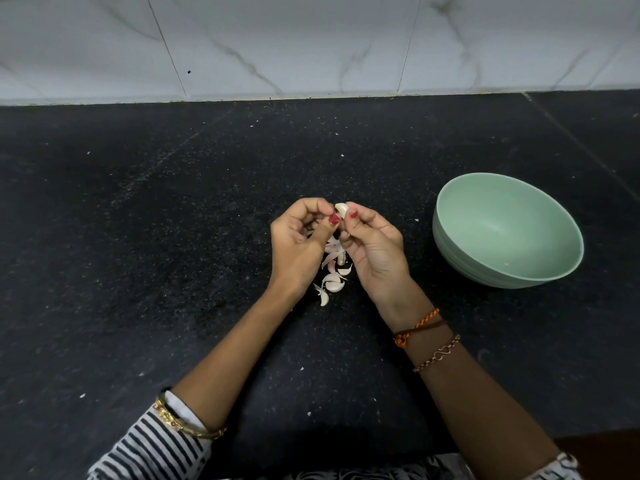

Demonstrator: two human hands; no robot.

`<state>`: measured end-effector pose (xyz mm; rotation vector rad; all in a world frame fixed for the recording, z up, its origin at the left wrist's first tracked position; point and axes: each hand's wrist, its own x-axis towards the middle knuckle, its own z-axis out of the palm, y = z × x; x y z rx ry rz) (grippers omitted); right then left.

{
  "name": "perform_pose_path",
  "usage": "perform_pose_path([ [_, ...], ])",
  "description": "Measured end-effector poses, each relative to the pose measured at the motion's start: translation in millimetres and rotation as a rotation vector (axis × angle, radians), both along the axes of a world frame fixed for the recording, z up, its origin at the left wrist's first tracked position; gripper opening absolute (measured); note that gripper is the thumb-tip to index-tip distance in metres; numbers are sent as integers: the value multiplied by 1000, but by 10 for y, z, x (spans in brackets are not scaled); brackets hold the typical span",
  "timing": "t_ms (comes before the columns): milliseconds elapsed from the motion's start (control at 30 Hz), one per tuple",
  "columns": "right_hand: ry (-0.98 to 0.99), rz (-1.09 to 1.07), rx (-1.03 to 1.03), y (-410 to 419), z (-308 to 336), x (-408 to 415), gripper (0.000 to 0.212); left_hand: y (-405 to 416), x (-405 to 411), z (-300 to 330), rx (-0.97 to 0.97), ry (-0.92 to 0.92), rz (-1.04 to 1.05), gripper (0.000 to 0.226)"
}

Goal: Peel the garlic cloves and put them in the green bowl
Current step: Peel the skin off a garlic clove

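Wide bare black counter (138, 237) lay leftward. The green bowl (502, 268) stood rightward, unobstructed. A garlic clove (341, 209) was pinched between left hand (298, 244) and right hand (374, 247); skins and cloves (332, 271) were heaped beneath.

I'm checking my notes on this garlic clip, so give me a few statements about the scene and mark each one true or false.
1. Both hands hold one garlic clove between them. True.
2. The green bowl sits left of the hands. False: it is to the right of the right hand.
3. The bowl is full of peeled cloves. False: it looks nearly empty.
4. Loose garlic pieces lie on the dark counter below the hands. True.
5. The left hand rests flat on the counter. False: its fingers pinch at the clove.
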<state>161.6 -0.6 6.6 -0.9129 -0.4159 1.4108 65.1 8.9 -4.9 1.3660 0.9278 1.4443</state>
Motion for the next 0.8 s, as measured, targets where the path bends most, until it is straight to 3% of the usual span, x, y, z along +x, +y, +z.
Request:
perform_pose_path([
  [200, 14, -73, -60, 40, -15, 54, 7, -73, 31, -54, 273, 217, -13, 17],
  [400, -306, -24, 23, -3, -17, 54, 8, 143, -168, -100, 104, 253, 290, 19],
  [500, -385, -17, 17, 14, -36, 32, 10, 161, -187, -88, 112, 325, 256, 28],
  [633, -511, -34, 41, 14, -64, 22, 12, 111, -129, -76, 113, 283, 137, 20],
  [800, -725, -76, 98, 2, -91, 42, 12, 74, -114, -82, 175, 325, 185, 17],
])
